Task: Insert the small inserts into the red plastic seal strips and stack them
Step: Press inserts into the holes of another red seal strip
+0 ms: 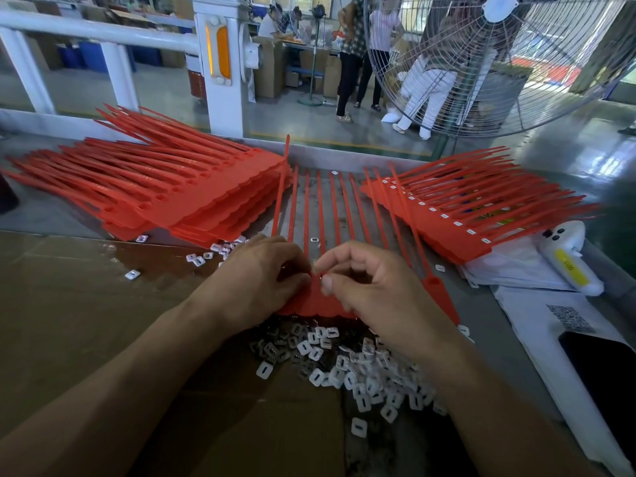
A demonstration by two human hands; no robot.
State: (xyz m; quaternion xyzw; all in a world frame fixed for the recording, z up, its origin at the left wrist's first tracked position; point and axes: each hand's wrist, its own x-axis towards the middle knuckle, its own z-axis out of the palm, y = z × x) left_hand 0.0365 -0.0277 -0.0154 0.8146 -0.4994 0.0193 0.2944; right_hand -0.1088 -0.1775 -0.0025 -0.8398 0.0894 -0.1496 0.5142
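Between red stacks, left hand (265,280) and right hand (371,290) pinch one seal strip (320,301).

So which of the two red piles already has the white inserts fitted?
The right-hand pile: a row of white inserts shows along its heads. The left pile shows only empty holes.

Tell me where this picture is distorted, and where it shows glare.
Head view: wide-angle bending curves the white railing and the table edges; daylight glares on the floor behind the fan; the hands, left and right, look sharp.
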